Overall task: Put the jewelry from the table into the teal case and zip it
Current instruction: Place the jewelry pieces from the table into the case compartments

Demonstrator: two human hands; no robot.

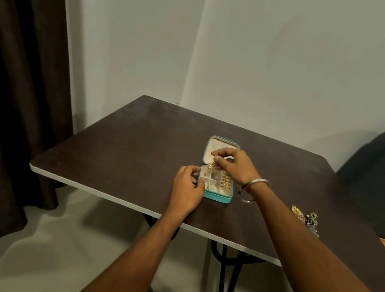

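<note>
The teal case [218, 197] lies open on the dark table [122, 150], lid laid back, cream lining showing. Several gold rings [225, 183] sit in its right-hand slot. My left hand [186, 190] grips the case's left front corner. My right hand [233, 165] hovers over the case and pinches a small gold earring [211, 165], which dangles above the back left compartment. More jewelry [306, 219], gold and dark pieces, lies in a small pile on the table to the right, beside my right forearm.
A dark chair [383, 176] stands at the table's right side. A brown curtain [6, 91] hangs at the left. A silver bangle [252, 188] is on my right wrist. The table's near edge [127, 201] is white.
</note>
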